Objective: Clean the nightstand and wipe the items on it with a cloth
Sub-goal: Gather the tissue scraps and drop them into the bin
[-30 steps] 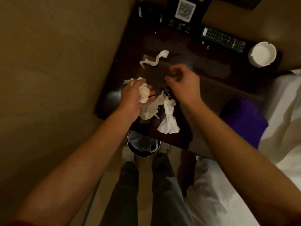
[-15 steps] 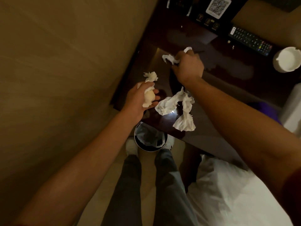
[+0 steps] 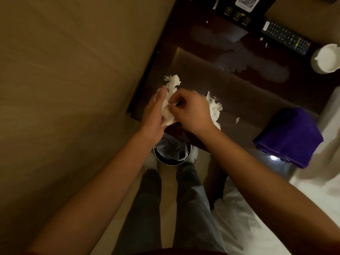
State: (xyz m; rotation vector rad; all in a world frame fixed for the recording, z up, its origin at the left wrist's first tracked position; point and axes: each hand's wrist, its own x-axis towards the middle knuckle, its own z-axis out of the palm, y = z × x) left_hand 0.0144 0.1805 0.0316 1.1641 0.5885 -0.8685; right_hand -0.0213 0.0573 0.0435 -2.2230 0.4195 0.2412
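Note:
The dark glossy nightstand (image 3: 239, 92) fills the upper right. At its front left corner, my left hand (image 3: 154, 115) cups a wad of crumpled white tissue (image 3: 170, 100). My right hand (image 3: 191, 111) presses another tissue piece into that wad, fingers pinched. More crumpled tissue (image 3: 214, 109) lies just right of my right hand, and a small scrap (image 3: 237, 120) lies further right. A folded purple cloth (image 3: 290, 137) rests at the nightstand's front right edge, untouched.
A round bin (image 3: 172, 153) with a liner stands on the floor below the nightstand corner, between my feet. A black remote (image 3: 287, 37), a white ashtray (image 3: 325, 58) and a QR-code stand (image 3: 246, 2) sit at the back. White bedding (image 3: 248, 218) lies to the right.
My right hand picked the thin tissue strip from the middle of the nightstand and brought it back to my left hand, joining it to the wad held there.

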